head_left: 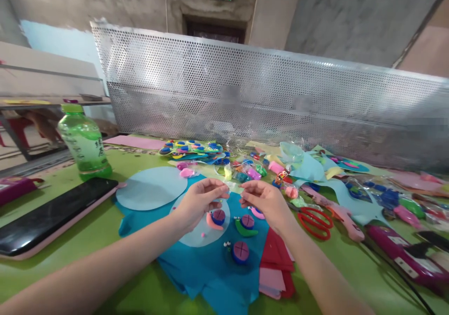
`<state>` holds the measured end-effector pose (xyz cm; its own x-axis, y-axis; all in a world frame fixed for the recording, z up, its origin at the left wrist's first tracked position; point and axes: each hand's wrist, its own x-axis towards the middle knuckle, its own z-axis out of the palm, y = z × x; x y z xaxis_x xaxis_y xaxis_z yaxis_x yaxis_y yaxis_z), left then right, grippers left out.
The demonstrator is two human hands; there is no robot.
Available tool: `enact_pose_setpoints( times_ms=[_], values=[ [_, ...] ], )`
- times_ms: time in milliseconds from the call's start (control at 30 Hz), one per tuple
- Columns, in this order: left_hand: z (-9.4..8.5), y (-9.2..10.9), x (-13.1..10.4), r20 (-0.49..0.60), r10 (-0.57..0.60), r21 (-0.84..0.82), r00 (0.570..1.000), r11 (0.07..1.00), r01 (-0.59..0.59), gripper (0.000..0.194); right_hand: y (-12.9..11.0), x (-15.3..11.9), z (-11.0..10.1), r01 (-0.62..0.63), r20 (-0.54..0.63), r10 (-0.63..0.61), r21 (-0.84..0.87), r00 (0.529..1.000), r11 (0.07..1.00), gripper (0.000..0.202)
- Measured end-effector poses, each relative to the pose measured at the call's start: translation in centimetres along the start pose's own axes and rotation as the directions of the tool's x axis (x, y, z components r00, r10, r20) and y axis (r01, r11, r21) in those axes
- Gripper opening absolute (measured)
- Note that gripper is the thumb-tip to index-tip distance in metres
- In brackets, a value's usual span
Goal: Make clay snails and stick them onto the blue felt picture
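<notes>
My left hand (205, 199) and my right hand (262, 202) hover close together above blue paper (210, 275), each with thumb and fingertips pinched. Whatever lies between the fingertips is too small to make out. Below my left hand, a clay snail with an orange body (214, 222) rests on a pale blue paper circle (189, 233), near a tiny pink clay ball (203, 234). A green clay snail (246, 225) and a dark blue one with a purple top (241, 252) lie on the blue paper. Beside my right hand, a pink clay snail (257, 213) is partly hidden.
Red scissors (315, 222), a pink hot glue gun (336, 212) and red paper (275, 252) lie to the right. A phone (59, 217) and green bottle (82, 142) are left. Bagged clay (252, 172) and finished clay pieces (192, 149) sit before a perforated metal screen (245, 90).
</notes>
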<state>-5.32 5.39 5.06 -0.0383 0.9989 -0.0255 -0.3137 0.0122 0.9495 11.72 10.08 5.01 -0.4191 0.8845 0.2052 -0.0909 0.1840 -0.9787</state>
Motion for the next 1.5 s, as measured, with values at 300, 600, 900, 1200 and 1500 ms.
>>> enact_pose_setpoints(
  times_ms=[300,600,900,1200,1500],
  values=[
    [0.1,0.3,-0.1,0.009,0.003,-0.019,1.000,1.000,-0.003,0.031,0.5,0.5,-0.4,0.027,-0.003,-0.027,-0.084,1.000,0.996,0.035],
    [0.1,0.4,-0.4,0.058,0.038,0.020,0.998,0.999,-0.040,0.033,1.9,1.1,-1.0,0.081,-0.060,-0.109,-0.355,0.992,0.931,0.021],
    [0.5,0.5,-0.9,0.054,0.024,0.100,0.998,0.995,-0.029,0.035,2.0,1.5,-1.8,0.087,-0.096,-0.201,-0.668,0.975,0.739,0.020],
    [0.4,0.2,-0.6,0.102,0.010,0.149,0.995,0.989,-0.025,0.031,2.9,2.2,-1.9,0.029,-0.063,-0.127,-0.786,0.990,0.618,0.017],
    [0.6,0.0,-0.7,0.132,-0.005,0.251,0.991,0.968,-0.028,0.025,2.9,2.0,-2.2,-0.016,-0.077,-0.082,-0.821,0.994,0.571,0.026]
  ],
)
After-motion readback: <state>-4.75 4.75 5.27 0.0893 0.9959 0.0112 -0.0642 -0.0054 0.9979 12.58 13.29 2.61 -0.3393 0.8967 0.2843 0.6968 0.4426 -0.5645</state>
